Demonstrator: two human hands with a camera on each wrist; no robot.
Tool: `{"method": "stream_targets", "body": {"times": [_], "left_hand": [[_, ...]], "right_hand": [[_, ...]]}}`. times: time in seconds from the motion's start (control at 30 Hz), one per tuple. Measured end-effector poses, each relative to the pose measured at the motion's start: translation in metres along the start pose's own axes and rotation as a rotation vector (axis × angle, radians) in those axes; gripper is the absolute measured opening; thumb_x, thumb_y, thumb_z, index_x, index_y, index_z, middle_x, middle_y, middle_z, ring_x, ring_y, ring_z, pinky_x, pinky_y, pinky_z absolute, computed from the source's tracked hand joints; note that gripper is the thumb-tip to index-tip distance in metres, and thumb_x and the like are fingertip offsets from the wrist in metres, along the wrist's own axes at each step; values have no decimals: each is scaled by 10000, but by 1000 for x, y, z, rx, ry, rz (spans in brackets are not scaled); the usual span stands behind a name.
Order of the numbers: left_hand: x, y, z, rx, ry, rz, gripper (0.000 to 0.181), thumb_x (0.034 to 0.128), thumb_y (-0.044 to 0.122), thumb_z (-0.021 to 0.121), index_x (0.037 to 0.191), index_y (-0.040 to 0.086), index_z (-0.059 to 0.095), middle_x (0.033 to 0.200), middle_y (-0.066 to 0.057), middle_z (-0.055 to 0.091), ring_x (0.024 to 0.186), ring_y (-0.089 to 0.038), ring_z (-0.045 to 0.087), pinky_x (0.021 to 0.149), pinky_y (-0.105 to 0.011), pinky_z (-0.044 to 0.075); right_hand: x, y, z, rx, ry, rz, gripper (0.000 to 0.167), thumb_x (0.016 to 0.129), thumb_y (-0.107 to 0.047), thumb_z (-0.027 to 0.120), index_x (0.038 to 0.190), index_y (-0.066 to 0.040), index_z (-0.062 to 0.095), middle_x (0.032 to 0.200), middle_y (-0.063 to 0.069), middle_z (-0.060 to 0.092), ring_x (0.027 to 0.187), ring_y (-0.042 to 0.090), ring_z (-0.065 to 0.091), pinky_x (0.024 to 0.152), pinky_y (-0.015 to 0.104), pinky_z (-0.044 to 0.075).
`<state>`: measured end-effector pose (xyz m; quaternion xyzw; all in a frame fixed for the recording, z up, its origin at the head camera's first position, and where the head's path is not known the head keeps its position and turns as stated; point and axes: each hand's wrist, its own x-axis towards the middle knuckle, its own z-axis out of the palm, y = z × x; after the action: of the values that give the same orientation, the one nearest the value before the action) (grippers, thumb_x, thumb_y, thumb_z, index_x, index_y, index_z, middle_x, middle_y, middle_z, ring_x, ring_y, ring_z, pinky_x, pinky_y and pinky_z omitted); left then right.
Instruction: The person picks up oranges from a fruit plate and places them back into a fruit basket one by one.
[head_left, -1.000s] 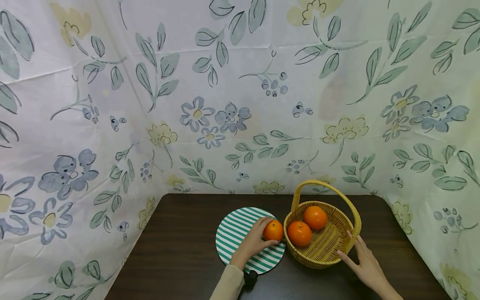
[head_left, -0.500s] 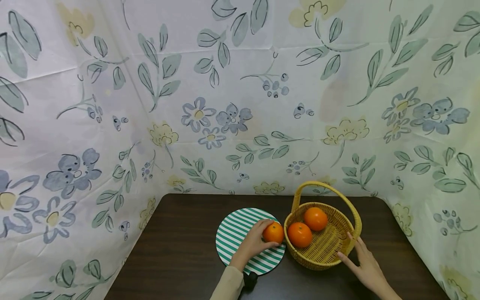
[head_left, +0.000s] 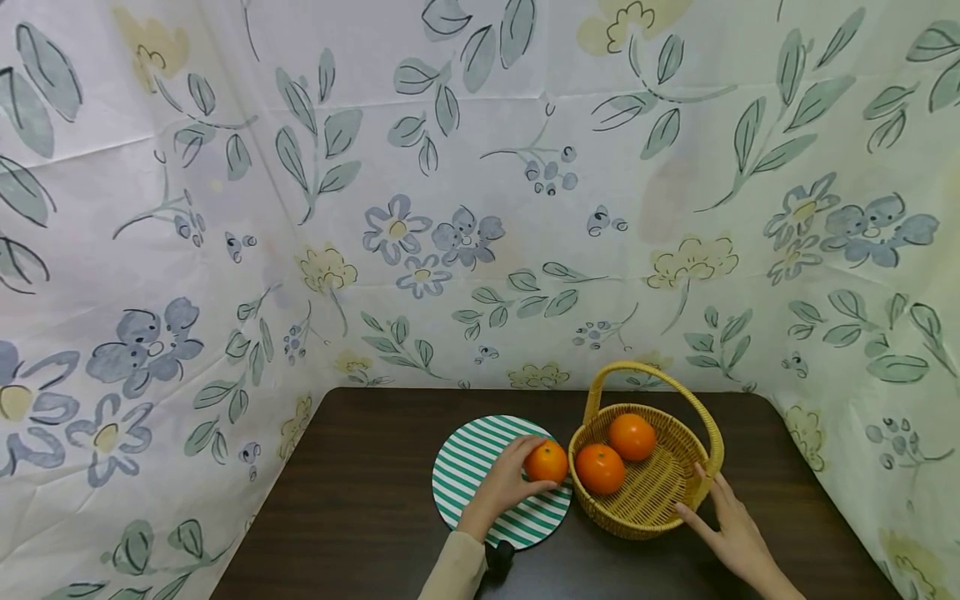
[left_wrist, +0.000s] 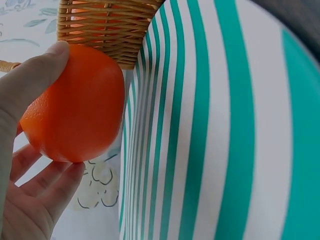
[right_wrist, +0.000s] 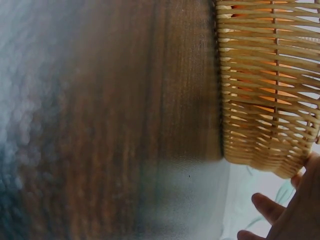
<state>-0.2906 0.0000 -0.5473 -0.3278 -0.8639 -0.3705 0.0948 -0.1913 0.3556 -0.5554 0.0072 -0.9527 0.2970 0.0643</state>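
Observation:
My left hand (head_left: 501,487) grips an orange (head_left: 547,462) at the right side of a round green-and-white striped placemat (head_left: 468,458). In the left wrist view, thumb and fingers lie on opposite sides of the orange (left_wrist: 75,105); whether it touches the placemat I cannot tell. Right of it stands a yellow wicker basket (head_left: 637,525) with a tall arched handle. Two oranges lie inside, one farther back (head_left: 632,437) and one nearer (head_left: 599,469). My right hand (head_left: 731,533) rests with spread fingers at the basket's right rim, near the handle's base.
Everything stands on a dark brown wooden table (head_left: 360,500). A floral cloth (head_left: 480,325) hangs behind the table and along both sides. The basket is close beside the placemat's right edge, and its handle arches over the opening.

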Motion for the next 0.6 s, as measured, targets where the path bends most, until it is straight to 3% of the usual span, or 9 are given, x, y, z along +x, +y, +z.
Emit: {"method": "stream_targets", "body": {"times": [0.6], "left_hand": [[1,3,-12,-3,26,25,685,770,425,714,1367,217,451,1361,26,443,1181,-156,497,930,-301,481]], "right_hand": [[0,-1,0,14,4,-10,772,930,-417,522,1501,-103,110,1506,286,19,1191,613,251,798,733,284]]}}
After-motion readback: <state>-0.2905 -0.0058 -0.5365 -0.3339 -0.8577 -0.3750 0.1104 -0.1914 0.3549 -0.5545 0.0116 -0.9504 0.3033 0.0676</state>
